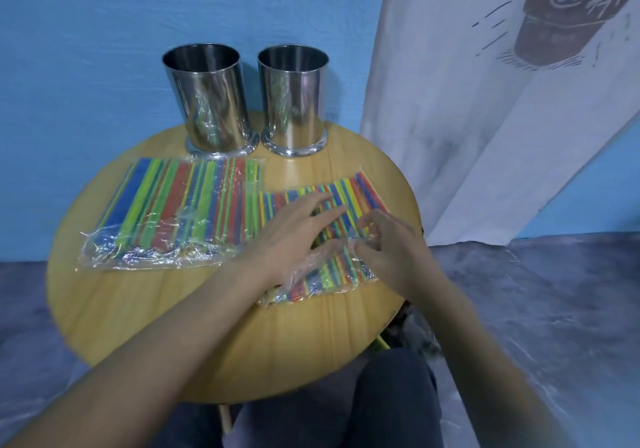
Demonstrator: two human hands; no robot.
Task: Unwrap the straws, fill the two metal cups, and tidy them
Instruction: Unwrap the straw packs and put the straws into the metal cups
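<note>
Now both hands: left (291, 236), right (391, 243), atop right straw pack (346, 188).

A round wooden table (145, 309) carries two metal cups (211, 101) side by side and two straw packs (180, 212).

left cup (211, 101): polished metal, mirror-glossy, smooth wall with a flared shiny base that reflects the coloured straws.
right cup (293, 101): the same bright, smooth metal, dark inside.
left straw pack (180, 212): clear, crinkled plastic film with glinting creases over smooth, matt-looking plastic straws in blue, green, red and yellow.
right straw pack (341, 191): the same thin glossy film, wrinkled at the near end, over smooth coloured straws.
table (207, 326): wood with fine straight grain, smooth, light satin sheen.
wall (86, 49): blue, matt, slightly rough.
hanging (450, 118): white cloth, matt, creased.
floor (554, 309): grey, mottled, faint sheen.
</note>
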